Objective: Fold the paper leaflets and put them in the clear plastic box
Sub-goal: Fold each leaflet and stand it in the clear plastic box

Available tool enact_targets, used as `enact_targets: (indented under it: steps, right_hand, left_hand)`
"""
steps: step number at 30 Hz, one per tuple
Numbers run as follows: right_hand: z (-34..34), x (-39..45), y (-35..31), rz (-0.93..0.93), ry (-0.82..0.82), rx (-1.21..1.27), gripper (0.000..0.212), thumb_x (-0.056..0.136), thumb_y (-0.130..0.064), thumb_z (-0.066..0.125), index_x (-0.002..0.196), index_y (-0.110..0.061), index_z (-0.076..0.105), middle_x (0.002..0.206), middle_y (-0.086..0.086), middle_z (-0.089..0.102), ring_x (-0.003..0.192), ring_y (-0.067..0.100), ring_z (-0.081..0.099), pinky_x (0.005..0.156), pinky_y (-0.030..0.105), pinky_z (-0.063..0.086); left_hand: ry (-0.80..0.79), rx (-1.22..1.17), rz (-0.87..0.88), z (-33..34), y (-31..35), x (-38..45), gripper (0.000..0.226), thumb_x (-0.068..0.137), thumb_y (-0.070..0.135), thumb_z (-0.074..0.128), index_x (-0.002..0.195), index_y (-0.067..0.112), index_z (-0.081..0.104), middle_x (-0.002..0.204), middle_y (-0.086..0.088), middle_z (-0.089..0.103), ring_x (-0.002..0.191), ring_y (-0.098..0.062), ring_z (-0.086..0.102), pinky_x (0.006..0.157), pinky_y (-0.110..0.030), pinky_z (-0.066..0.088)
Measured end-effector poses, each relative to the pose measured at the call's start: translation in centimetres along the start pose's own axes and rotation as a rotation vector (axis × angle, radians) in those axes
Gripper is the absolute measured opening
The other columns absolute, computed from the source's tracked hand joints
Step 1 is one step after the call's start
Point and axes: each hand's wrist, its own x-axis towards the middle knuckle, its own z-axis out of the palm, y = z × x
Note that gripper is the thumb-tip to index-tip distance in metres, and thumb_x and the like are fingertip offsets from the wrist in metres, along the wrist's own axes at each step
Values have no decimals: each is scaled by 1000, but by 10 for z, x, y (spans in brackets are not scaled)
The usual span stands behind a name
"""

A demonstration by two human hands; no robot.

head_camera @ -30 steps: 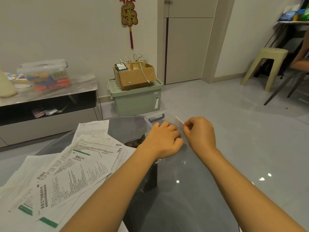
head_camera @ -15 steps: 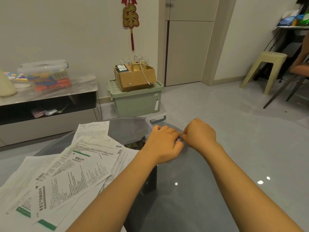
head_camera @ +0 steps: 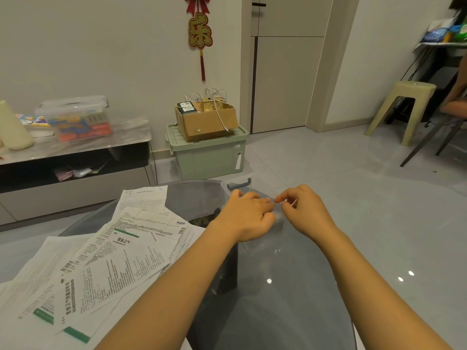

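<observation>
Head view: hands (head_camera: 274, 213) over box (head_camera: 236, 184) (clear).

Right hand (head_camera: 304, 210) now slightly apart from left hand (head_camera: 246, 215), index finger extended.

Both hands (head_camera: 249, 215) (head_camera: 307, 212) meet over clear box (head_camera: 228, 188).
</observation>
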Motion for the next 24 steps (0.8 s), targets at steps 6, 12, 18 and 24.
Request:
enact_targets:
  steps: [6, 12, 18, 24]
  right_hand:
    - [-2, -20, -7, -169, 133, -90, 25, 91, -16, 53, 111, -22, 66, 106, -1, 55, 108, 16, 42, 83, 20, 34]
    - [9, -49, -32, -337, 68, -24, 22, 91, -18, 55, 109, -21, 67, 103, -3, 57, 106, 14, 44, 82, 20, 35]
    - [30, -89, -54, -488, -123, -32, 22, 91, -20, 56, 110, -22, 67, 100, -7, 53, 106, 11, 44, 81, 15, 31]
    - [44, -116, -59, -558, -291, -117, 27, 92, -27, 53, 118, -27, 62, 112, -5, 53, 110, 11, 43, 90, 26, 42]
  left_hand:
    - [148, -109, -97, -9, 0, -33, 68, 81, 37, 17, 144, 23, 36, 154, 5, 29, 142, -8, 18, 115, -34, 1]
    - [170, -143, -224, -19, 9, -96, 67, 80, 36, 16, 145, 26, 34, 155, 7, 25, 142, -5, 16, 116, -32, 0]
    - [-57, -125, -490, -22, 26, -177, 46, 95, 33, 27, 137, 23, 43, 150, -2, 34, 135, -21, 32, 114, -42, 17]
    - [-273, -32, -566, -3, 40, -235, 34, 89, 38, 43, 109, 13, 56, 116, -4, 57, 102, -24, 51, 93, -34, 36]
